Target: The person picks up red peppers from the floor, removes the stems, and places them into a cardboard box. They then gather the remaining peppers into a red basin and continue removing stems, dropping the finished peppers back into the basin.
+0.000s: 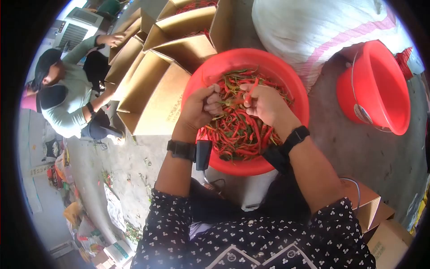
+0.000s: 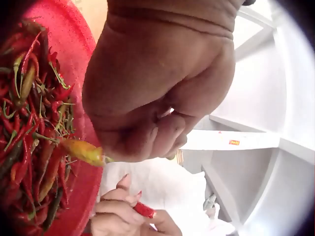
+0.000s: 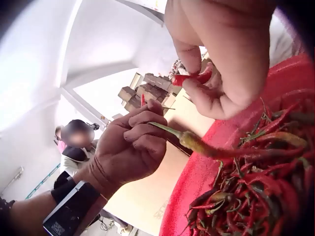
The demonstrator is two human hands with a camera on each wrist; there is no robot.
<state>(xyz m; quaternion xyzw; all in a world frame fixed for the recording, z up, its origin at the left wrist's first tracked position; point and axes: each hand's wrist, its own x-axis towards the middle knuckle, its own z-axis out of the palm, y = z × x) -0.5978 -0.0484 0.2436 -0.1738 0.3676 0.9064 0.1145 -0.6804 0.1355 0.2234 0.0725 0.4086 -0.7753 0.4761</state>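
1. Dark sleeves with a small white print, lowest in the head view; a black wrist strap with a camera on each forearm.
2. Left hand (image 1: 201,107): fingers curled in, pinching the green stalk of a yellow-orange chilli (image 3: 197,143) that hangs over the near edge of the chilli heap.
3. Right hand (image 1: 264,104): thumb and fingers closed on a small red chilli (image 3: 189,77), held just beside the left hand, above the heap.
4. Red basin (image 1: 291,85): round plastic bowl under both hands, holding a heap of red chillies (image 1: 237,132) mixed with green stalks.
5. Red bucket (image 1: 380,89): plastic with a wire handle, tipped on its side on the concrete floor to the right, well apart from the basin.
6. White woven sack (image 1: 313,27) with a pink stripe, behind the basin, touching its far rim.
7. Open cardboard boxes (image 1: 152,85), a row to the left of the basin; some farther ones hold red chillies.
8. A second person (image 1: 67,96) in a pale green top, far left, beside the boxes.
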